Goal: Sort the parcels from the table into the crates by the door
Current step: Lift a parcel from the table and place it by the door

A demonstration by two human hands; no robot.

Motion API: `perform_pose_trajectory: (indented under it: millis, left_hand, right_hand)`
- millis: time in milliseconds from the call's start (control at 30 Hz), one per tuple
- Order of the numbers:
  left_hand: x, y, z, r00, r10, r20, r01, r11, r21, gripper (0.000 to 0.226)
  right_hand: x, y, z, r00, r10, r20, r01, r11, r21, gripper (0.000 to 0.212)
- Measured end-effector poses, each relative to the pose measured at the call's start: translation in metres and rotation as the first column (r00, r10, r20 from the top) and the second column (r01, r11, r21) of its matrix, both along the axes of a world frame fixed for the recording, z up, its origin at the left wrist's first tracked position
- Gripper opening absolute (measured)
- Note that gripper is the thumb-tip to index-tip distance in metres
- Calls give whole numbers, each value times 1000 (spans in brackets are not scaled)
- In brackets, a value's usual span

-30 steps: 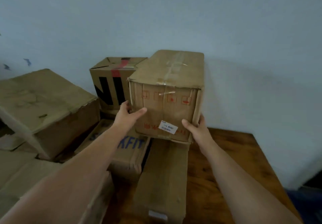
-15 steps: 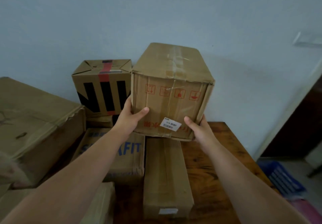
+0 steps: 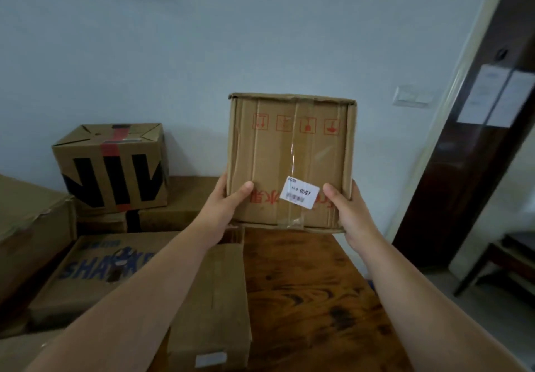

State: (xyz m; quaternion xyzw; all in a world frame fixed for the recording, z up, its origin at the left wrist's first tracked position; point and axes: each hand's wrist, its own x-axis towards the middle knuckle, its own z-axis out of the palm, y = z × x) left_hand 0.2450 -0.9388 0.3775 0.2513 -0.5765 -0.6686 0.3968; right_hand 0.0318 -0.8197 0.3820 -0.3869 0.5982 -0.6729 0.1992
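A brown cardboard parcel [image 3: 289,151] with red handling marks and a white label reading 0097 hangs in the air above the wooden table [image 3: 312,293]. My left hand [image 3: 223,212] grips its lower left edge, thumb across the front face. On the lower right edge my right hand [image 3: 351,215] grips it the same way. Several more parcels lie on the table: a long brown one [image 3: 214,308] near me, a flat one with blue lettering [image 3: 95,267], and a box with black stripes and red tape [image 3: 113,168] at the back.
A large worn carton [image 3: 29,226] fills the left edge. A dark wooden door [image 3: 463,168] with papers taped on it stands at the right, a light switch [image 3: 411,96] beside its frame. A low dark wooden stand [image 3: 503,264] sits on the floor past the table's right edge.
Both hands have lifted the labelled parcel off the stack and carried it up and to the right. The view has turned right, bringing the door into sight.
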Motion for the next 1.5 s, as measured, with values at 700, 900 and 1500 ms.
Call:
perform_pose_trajectory:
  millis: [700, 900, 1500]
  left_hand:
    - [-62, 39, 20, 957, -219, 189, 262, 933, -246, 94]
    - [-70, 28, 14, 990, -65, 127, 90, 975, -205, 65]
    - [-78, 29, -16, 957, -204, 207, 217, 975, -43, 69]
  right_hand:
    - [-73, 90, 1, 994, 75, 77, -79, 996, 48, 33]
    - [-75, 81, -7, 994, 22, 110, -22, 1000, 1, 33]
    - [-93, 87, -34, 984, 68, 165, -73, 997, 28, 40]
